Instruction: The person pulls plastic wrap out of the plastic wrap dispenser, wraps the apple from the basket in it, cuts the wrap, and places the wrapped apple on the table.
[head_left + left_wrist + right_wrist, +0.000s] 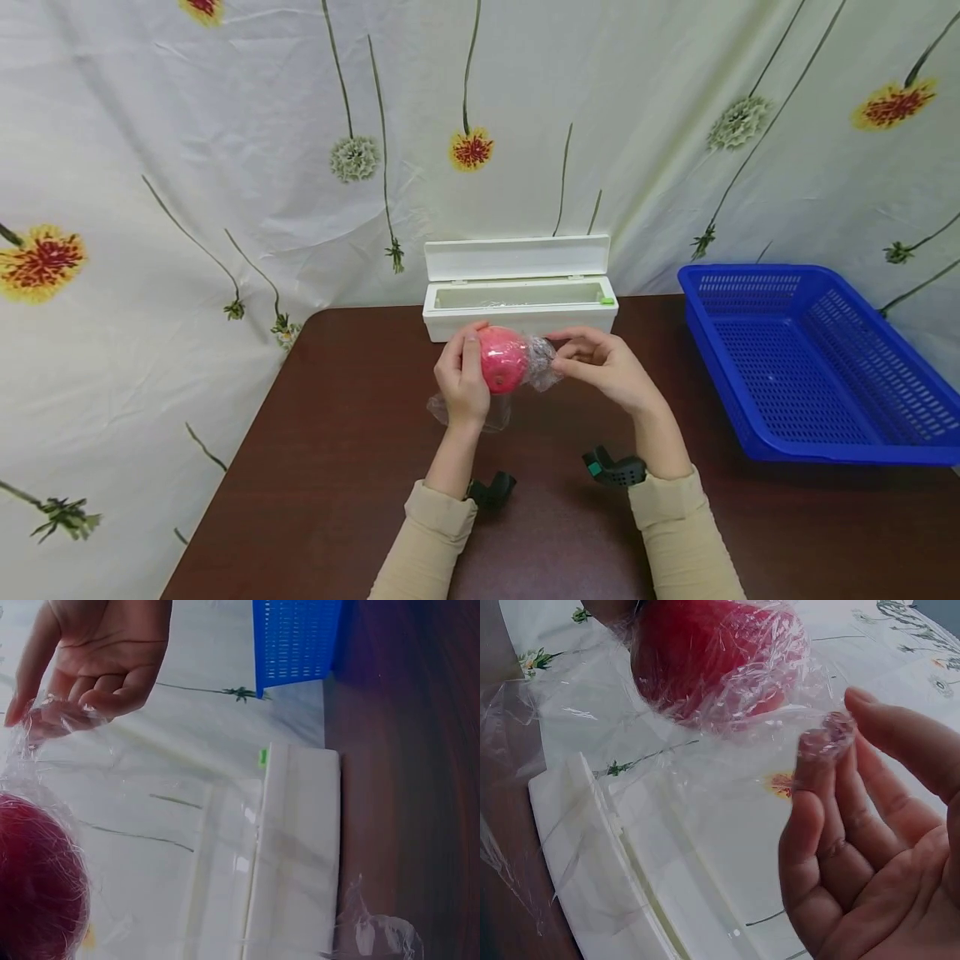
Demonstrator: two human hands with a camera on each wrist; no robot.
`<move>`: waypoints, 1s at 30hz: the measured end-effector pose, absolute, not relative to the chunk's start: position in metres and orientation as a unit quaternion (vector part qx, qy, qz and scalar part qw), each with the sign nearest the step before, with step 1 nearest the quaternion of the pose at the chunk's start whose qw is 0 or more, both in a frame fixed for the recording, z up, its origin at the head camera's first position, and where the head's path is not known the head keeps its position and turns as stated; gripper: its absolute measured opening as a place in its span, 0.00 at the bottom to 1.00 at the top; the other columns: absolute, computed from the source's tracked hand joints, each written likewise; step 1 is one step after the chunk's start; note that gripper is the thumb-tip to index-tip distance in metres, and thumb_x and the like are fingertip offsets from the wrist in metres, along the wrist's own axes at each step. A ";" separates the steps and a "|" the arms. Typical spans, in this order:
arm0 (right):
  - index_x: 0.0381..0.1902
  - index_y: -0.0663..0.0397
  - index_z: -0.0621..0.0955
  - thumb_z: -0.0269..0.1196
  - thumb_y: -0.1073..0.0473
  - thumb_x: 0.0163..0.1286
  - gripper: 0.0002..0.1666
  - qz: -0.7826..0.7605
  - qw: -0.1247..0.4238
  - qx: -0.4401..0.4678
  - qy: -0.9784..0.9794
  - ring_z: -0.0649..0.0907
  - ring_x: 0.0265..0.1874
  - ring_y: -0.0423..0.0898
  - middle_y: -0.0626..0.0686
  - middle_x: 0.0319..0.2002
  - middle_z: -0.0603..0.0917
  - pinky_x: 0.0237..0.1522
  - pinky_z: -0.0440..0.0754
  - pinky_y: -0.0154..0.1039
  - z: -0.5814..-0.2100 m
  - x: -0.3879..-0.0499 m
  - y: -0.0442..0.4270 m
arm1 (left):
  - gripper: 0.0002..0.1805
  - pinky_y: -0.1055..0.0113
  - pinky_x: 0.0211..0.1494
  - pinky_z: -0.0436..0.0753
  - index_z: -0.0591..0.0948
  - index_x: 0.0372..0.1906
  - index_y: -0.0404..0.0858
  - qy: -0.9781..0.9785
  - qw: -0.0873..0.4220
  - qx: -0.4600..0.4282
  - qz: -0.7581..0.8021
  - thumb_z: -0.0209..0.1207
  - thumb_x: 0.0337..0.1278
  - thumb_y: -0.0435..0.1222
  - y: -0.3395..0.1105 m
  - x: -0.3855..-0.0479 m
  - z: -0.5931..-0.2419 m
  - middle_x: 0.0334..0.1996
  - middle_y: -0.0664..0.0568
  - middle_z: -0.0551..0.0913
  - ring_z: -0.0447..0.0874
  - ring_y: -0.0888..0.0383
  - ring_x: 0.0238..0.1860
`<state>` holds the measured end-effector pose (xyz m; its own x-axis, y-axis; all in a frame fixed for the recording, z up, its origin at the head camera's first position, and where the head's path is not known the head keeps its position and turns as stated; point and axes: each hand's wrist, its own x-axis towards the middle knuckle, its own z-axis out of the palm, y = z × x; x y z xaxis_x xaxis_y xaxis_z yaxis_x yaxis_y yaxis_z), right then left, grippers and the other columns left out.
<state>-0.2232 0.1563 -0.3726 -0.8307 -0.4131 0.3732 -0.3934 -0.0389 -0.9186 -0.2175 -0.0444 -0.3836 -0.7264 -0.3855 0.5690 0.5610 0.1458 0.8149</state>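
Observation:
A round pinkish-red thing (502, 359) is wrapped in clear cling film, up off the table in the head view; its exact kind cannot be told. My left hand (462, 377) grips it from the left, thumb along its near side. To the right the film gathers into a crumpled bunch (542, 363). There my right hand (600, 367) pinches the cling film with curled fingers. Film (826, 736) lies over the fingertips in the right wrist view. A loose flap of film (495, 414) hangs below the red thing.
Behind the hands stands a long white box (521, 318), its lid (517, 259) raised and a green tab (607, 301) at its right end. A blue plastic basket (757, 429) sits on the right of the dark brown table (337, 467). Flower-printed cloth (300, 100) hangs behind.

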 end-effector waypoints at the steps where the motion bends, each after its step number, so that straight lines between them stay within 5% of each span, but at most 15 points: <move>1: 0.50 0.70 0.76 0.62 0.71 0.62 0.18 -0.663 -0.002 -0.289 0.690 0.82 0.32 0.43 0.49 0.33 0.84 0.38 0.82 0.39 -0.373 -0.223 0.157 | 0.14 0.54 0.43 0.79 0.83 0.40 0.29 -0.660 0.362 -0.066 -0.655 0.48 0.65 0.32 -0.045 -0.217 -0.384 0.40 0.40 0.84 0.80 0.47 0.41; 9: 0.40 0.66 0.81 0.64 0.70 0.61 0.09 -0.710 -0.069 -0.272 0.646 0.81 0.28 0.41 0.49 0.31 0.84 0.32 0.80 0.33 -0.373 -0.224 0.166 | 0.17 0.56 0.40 0.79 0.83 0.41 0.30 -0.650 0.341 -0.077 -0.675 0.47 0.66 0.37 -0.050 -0.218 -0.384 0.39 0.40 0.84 0.79 0.51 0.39; 17: 0.37 0.74 0.79 0.64 0.67 0.62 0.11 -0.675 -0.117 -0.248 0.685 0.80 0.26 0.42 0.50 0.29 0.83 0.26 0.77 0.32 -0.370 -0.223 0.172 | 0.16 0.57 0.39 0.80 0.84 0.39 0.30 -0.657 0.342 -0.085 -0.666 0.49 0.64 0.36 -0.051 -0.217 -0.383 0.38 0.41 0.84 0.80 0.52 0.38; 30: 0.41 0.74 0.79 0.62 0.68 0.63 0.12 -0.668 -0.141 -0.205 0.701 0.81 0.30 0.40 0.47 0.32 0.84 0.33 0.78 0.31 -0.365 -0.221 0.175 | 0.14 0.54 0.37 0.81 0.82 0.38 0.26 -0.665 0.344 -0.080 -0.657 0.47 0.63 0.29 -0.045 -0.208 -0.373 0.36 0.36 0.83 0.80 0.45 0.37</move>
<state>-0.2211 0.1747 -0.3655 -0.8759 -0.0994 0.4722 -0.4764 0.0236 -0.8789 -0.2077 -0.0449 -0.3726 -0.7500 -0.3455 0.5640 0.5597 0.1227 0.8195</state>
